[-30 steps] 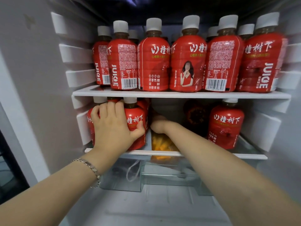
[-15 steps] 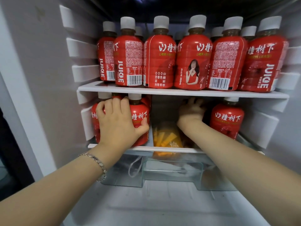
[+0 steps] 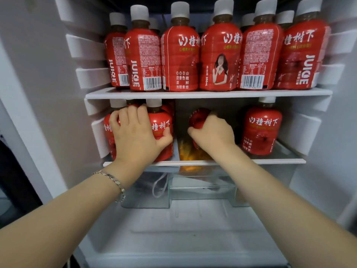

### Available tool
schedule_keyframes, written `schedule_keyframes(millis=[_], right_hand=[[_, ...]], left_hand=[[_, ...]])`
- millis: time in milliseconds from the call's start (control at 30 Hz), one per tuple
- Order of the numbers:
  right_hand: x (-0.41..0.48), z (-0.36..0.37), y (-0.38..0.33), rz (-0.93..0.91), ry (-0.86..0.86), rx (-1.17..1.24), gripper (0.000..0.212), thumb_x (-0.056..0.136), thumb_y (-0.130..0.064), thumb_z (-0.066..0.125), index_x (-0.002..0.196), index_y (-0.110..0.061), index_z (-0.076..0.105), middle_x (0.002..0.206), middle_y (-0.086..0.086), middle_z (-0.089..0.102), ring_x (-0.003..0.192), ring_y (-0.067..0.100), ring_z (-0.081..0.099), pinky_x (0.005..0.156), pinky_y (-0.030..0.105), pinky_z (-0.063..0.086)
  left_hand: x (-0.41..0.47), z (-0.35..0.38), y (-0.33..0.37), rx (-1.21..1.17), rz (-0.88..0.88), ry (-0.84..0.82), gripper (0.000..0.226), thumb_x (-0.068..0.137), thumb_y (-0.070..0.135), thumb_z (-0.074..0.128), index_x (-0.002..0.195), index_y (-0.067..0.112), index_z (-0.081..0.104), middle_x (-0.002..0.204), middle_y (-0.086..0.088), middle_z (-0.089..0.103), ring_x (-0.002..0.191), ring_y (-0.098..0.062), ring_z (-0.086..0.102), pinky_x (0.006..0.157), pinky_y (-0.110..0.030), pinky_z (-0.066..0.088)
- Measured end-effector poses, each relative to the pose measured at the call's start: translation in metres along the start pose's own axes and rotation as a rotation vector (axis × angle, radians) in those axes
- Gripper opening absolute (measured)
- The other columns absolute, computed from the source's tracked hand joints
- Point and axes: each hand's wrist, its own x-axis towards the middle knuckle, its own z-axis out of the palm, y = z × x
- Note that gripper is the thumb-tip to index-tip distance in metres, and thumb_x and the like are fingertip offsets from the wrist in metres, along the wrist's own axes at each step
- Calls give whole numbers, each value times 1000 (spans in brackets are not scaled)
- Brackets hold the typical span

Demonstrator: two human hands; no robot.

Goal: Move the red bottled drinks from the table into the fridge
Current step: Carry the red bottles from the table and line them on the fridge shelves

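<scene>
a fridge (image 3: pixel 48 93) stood open, its upper shelf (image 3: pixel 208 93) packed with red bottled drinks (image 3: pixel 220 59), white caps up. on the lower shelf (image 3: pixel 274 161), the person's left hand (image 3: pixel 135 136) lay spread against a cluster of bottles (image 3: pixel 161 130), grip wrapped on them, seemingly to steady them. the right hand (image 3: pixel 212 132) had its grip clamped on a tilted bottle (image 3: pixel 197 118) deep in the middle gap, likely setting it upright beside a lone bottle (image 3: pixel 260 130).

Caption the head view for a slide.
Left hand steadies lower-shelf bottles; right hand grips a red juice bottle mid-shelf.
</scene>
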Motion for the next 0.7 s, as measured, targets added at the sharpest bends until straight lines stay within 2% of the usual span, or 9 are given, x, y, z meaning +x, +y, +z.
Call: schedule_keyframes(millis=[100, 167, 233, 367, 467, 567, 700], right_hand=[[-34, 16, 10, -79, 221, 58, 78, 85, -45, 59, 144, -13, 19, 130, 16, 42, 115, 31, 49, 87, 34, 44], [-48, 27, 13, -137, 300, 114, 90, 85, -45, 60, 149, -13, 6, 138, 14, 34, 122, 27, 43, 96, 36, 43], [-55, 34, 20, -150, 338, 167, 95, 84, -46, 61, 149, -11, 2, 143, 12, 30, 127, 25, 39, 101, 35, 40], [-52, 42, 20, -124, 404, 273, 95, 84, -44, 64, 150, -10, 5, 147, 11, 30, 133, 25, 35, 107, 37, 35], [-50, 51, 14, -92, 449, 269, 93, 83, -44, 65, 149, -7, 11, 147, 14, 31, 133, 28, 37, 105, 39, 36], [-48, 58, 9, -68, 554, 204, 91, 80, -43, 67, 145, 2, 21, 139, 23, 43, 122, 37, 50, 94, 45, 46], [-57, 63, 13, -54, 559, 123, 89, 77, -48, 60, 138, 5, 26, 126, 27, 53, 105, 37, 61, 86, 44, 51]], left_hand=[[-1, 0, 0, -4, -4, -9, 58, 74, 53, 41, 97, 1, 50, 92, -20, 54, 90, -40, 50, 92, -51, 35], [-2, 0, -1, -16, -18, -15, 58, 74, 52, 42, 99, 0, 50, 93, -21, 54, 90, -40, 50, 92, -52, 34], [-4, -1, 1, -31, -20, -26, 59, 74, 52, 43, 100, -1, 51, 94, -21, 54, 92, -40, 50, 93, -53, 34], [-3, -2, 4, -46, -21, -23, 60, 74, 51, 43, 102, -1, 51, 94, -21, 54, 92, -39, 50, 93, -52, 34], [-3, -1, 4, -50, -29, -15, 61, 74, 51, 43, 103, -2, 53, 94, -21, 54, 92, -39, 51, 94, -51, 32], [-3, 0, 4, -46, -23, 4, 61, 74, 50, 43, 102, -3, 53, 93, -21, 54, 92, -38, 51, 94, -47, 27], [-3, -1, 6, -51, -43, -5, 61, 75, 50, 43, 103, -3, 53, 93, -21, 54, 92, -39, 51, 93, -49, 29]])
